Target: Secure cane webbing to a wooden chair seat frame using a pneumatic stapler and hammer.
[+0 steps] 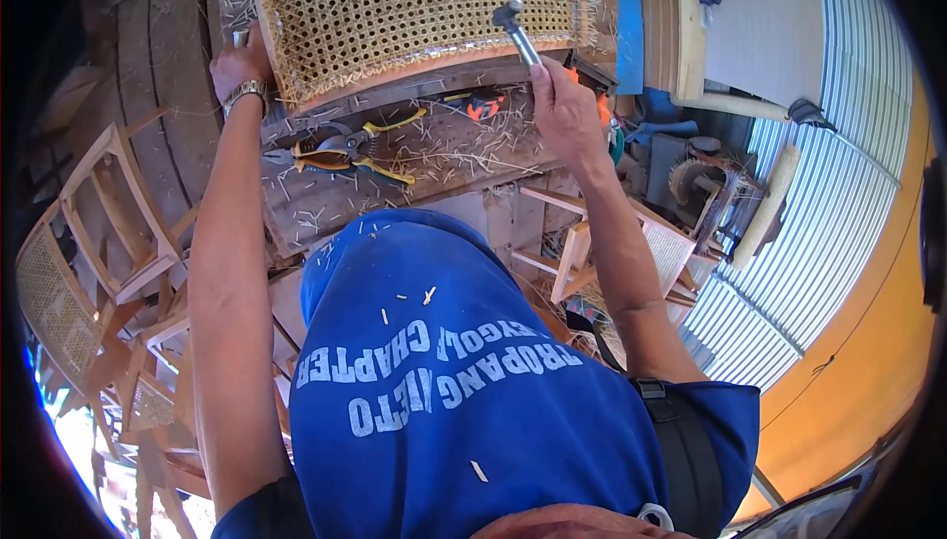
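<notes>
A woven cane panel (414, 6) in a wooden frame lies on the workbench in front of me. My right hand (567, 110) grips a hammer (523, 44) by its handle, the metal head raised over the panel's near right part. At the panel's left edge is my left hand (240, 66), closed, with a watch on the wrist. A small shiny metal end (240, 38) shows at its fingers; the rest of that piece is hidden. Between my arms, pliers (340, 151) with yellow-and-black handles lie among cane scraps.
An orange-and-black tool (483, 106) lies under the panel's near edge. Unfinished wooden chair frames (118, 214) crowd the left, and another chair frame (572, 263) stands below my right forearm. A machine with a round toothed wheel (695, 182) sits at right, near corrugated sheeting (779, 273).
</notes>
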Available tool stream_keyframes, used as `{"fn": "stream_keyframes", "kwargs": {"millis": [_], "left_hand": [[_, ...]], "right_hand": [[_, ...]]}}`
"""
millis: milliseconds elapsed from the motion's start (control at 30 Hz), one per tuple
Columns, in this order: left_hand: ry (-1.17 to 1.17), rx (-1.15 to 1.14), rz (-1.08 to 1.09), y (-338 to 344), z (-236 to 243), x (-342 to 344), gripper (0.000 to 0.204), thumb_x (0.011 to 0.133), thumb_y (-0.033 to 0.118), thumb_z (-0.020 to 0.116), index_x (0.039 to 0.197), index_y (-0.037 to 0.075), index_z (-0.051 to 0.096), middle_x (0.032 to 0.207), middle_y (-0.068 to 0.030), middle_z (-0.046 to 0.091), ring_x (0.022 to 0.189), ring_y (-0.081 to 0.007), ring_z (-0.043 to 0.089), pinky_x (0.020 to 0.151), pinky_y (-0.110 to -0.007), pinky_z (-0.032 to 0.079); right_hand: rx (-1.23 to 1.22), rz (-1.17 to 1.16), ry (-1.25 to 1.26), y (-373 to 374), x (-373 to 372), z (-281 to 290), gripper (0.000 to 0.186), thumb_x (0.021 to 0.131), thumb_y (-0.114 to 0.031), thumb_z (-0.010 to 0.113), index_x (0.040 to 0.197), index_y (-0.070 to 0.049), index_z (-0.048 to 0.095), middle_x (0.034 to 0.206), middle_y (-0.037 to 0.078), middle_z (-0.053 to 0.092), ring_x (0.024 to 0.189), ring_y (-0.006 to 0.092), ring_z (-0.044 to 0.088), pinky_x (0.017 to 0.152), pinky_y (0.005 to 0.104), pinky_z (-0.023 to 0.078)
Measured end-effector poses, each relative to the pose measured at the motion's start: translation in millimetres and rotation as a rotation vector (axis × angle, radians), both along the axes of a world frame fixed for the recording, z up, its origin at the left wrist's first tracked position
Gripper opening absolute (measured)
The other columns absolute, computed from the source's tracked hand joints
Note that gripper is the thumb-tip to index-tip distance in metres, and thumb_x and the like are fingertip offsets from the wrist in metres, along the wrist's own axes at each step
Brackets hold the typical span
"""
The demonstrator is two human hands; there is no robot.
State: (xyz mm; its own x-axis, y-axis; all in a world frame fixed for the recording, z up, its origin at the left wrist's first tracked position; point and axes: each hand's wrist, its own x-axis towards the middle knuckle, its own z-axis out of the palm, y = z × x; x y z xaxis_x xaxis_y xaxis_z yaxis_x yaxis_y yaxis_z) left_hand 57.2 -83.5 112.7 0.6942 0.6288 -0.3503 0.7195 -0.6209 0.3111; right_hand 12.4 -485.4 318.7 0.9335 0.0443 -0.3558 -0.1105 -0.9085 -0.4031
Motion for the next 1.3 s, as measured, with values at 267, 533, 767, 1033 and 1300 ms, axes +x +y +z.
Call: {"fn": "stream_keyframes", "kwargs": {"millis": [267,533,767,1033,1300], "left_hand": [[0.047,-0.001,0.003,-7.8,20.0,1.2,0.081,0.083,0.071,0.045,0.115,0.0,0.068,0.119,-0.0272,0.063,0.117,-0.0411,0.058,0.104,-0.045,0.042],[0.075,0.0,0.002,-4.2,12.7,1.8,0.081,0.083,0.07,0.047,0.118,0.0,0.067,0.121,-0.0272,0.062,0.117,-0.0407,0.058,0.101,-0.047,0.045],[0.014,0.006,-0.053,-0.1,3.9,0.6,0.08,0.083,0.069,0.049,0.116,-0.002,0.067,0.118,-0.0294,0.063,0.115,-0.0413,0.058,0.101,-0.047,0.045],[0.012,0.008,-0.033,0.0,4.2,0.8,0.078,0.085,0.068,0.048,0.116,-0.001,0.067,0.117,-0.0282,0.063,0.114,-0.0422,0.059,0.101,-0.047,0.044],[0.041,0.003,-0.035,-2.2,7.9,2.1,0.078,0.085,0.069,0.048,0.116,0.0,0.067,0.119,-0.0287,0.063,0.115,-0.0422,0.058,0.1,-0.047,0.045]], "right_hand": [[0.049,-0.02,-0.04,-0.2,-4.0,1.6,0.032,0.102,-0.029,0.051,0.118,-0.003,0.061,0.065,0.016,0.056,0.058,0.0257,0.06,0.057,0.0391,0.046],[0.801,-0.384,0.422,8.7,-30.4,6.0,0.025,0.103,-0.028,0.051,0.096,-0.005,0.051,0.068,0.0,0.054,0.05,0.007,0.048,0.045,0.0212,0.039],[0.597,-0.315,0.072,16.8,-40.3,-23.4,0.026,0.103,-0.029,0.052,0.093,-0.005,0.054,0.064,0.0,0.052,0.053,0.0094,0.049,0.049,0.027,0.04],[0.2,-0.069,-0.131,14.7,-43.3,-55.9,0.029,0.103,-0.028,0.049,0.091,-0.002,0.052,0.065,0.017,0.053,0.055,0.0329,0.055,0.055,0.0408,0.044],[0.062,-0.025,-0.221,6.8,-48.6,-78.8,0.027,0.103,-0.027,0.049,0.092,-0.002,0.051,0.061,0.018,0.053,0.055,0.0364,0.057,0.05,0.0441,0.041]]}}
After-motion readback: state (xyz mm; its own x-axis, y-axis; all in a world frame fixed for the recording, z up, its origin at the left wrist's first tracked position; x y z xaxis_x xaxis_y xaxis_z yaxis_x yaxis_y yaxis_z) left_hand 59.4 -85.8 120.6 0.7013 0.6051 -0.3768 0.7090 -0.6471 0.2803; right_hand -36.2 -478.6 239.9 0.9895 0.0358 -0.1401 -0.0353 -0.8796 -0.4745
